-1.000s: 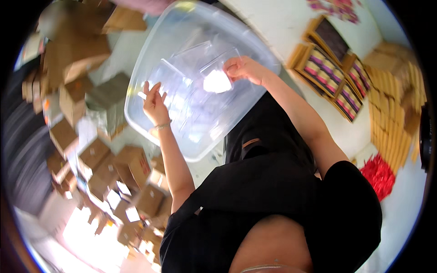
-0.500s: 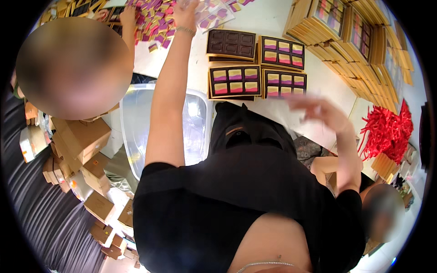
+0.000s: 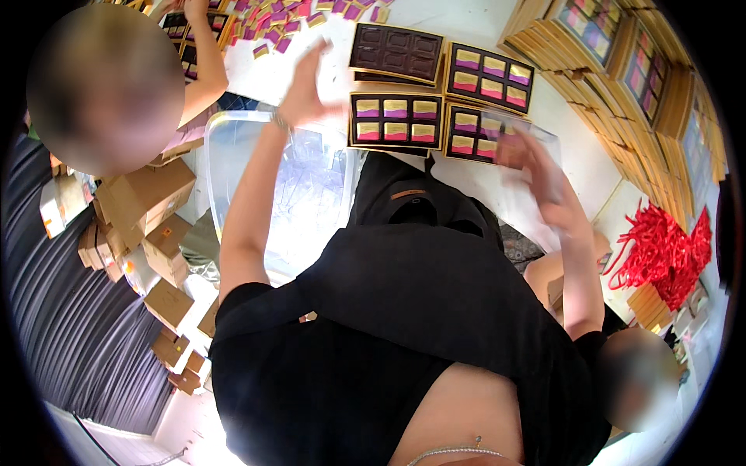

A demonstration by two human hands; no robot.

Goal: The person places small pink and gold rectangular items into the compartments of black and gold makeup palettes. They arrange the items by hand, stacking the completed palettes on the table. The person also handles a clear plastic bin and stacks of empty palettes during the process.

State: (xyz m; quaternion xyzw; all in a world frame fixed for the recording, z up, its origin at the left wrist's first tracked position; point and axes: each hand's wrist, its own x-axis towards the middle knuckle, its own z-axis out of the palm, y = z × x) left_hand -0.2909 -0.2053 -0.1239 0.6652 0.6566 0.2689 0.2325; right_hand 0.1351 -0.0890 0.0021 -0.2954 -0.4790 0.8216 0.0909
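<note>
My left hand (image 3: 305, 97), slightly blurred, is raised left of the trays with its thumb and fingers apart and nothing in it. My right hand (image 3: 536, 171), also blurred, grips a clear plastic cover (image 3: 550, 144) at the near right. The cover overlaps a dark tray (image 3: 474, 133) of wrapped pieces, partly hiding it. Two more filled trays, one at the near left (image 3: 396, 120) and one at the far right (image 3: 490, 78), hold gold pieces with purple or pink bands. At the far left of this group lies a dark tray (image 3: 396, 51) with bare compartments.
Loose wrapped pieces (image 3: 272, 23) lie scattered at the far left. Tall stacks of gold-edged boxes (image 3: 614, 101) stand at the right, near red ribbons (image 3: 660, 252). A clear plastic bin (image 3: 221, 186) sits below my left arm. Other people work at both sides.
My left hand has come back from the scattered pieces toward me. The clear plastic cover, earlier by my left hand, is now in my right hand over the near right tray.
</note>
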